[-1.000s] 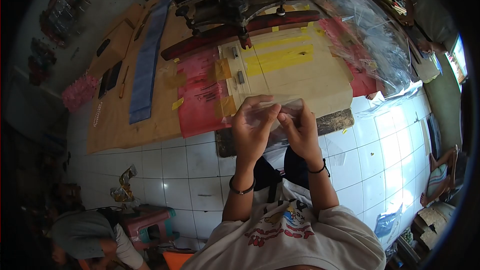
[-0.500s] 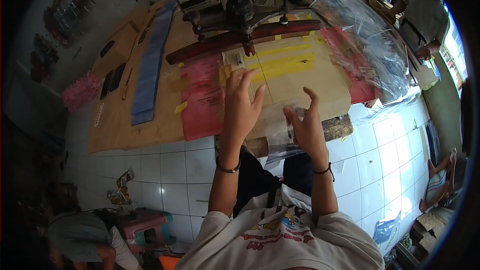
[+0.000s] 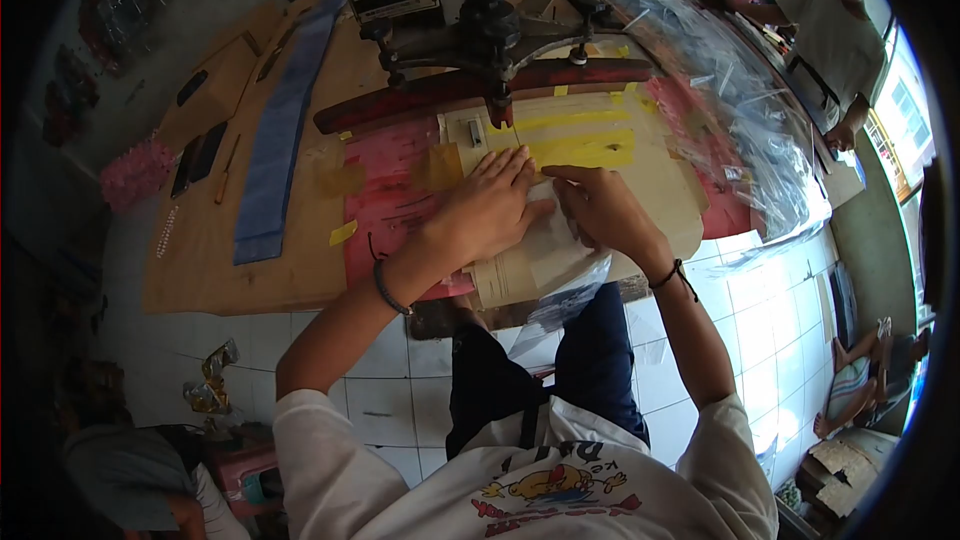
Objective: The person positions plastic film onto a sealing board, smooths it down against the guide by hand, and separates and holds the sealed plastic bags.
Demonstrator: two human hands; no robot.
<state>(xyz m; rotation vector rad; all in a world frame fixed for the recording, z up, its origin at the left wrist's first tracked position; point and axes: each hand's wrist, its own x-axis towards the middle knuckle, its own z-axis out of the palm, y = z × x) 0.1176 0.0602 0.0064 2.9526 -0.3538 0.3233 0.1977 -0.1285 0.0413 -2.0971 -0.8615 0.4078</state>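
My left hand [image 3: 497, 205] lies flat, fingers stretched forward and together, on a tan work board [image 3: 655, 185] with yellow tape strips [image 3: 585, 148]. Close on its right, my right hand [image 3: 610, 212] is curled, its index finger pointing left onto the board. Its other fingers bend around a clear plastic sheet [image 3: 565, 295] that hangs over the board's near edge; the exact grip is partly hidden. Just beyond my fingertips stands a press machine with a dark red bar [image 3: 400, 103] and a black clamp frame [image 3: 490, 40].
A blue folded strip [image 3: 285, 140], dark phone-like items [image 3: 200, 155] and a screwdriver-like tool [image 3: 228, 170] lie on the left. Clear plastic sheets [image 3: 740, 120] pile up on the right. One person [image 3: 835, 50] stands far right; another [image 3: 120, 475] is low at the left.
Both hands have come down from above the board onto it. My left hand has gone from spread to flat, and my right has curled and moved inward. The view has shifted slightly.
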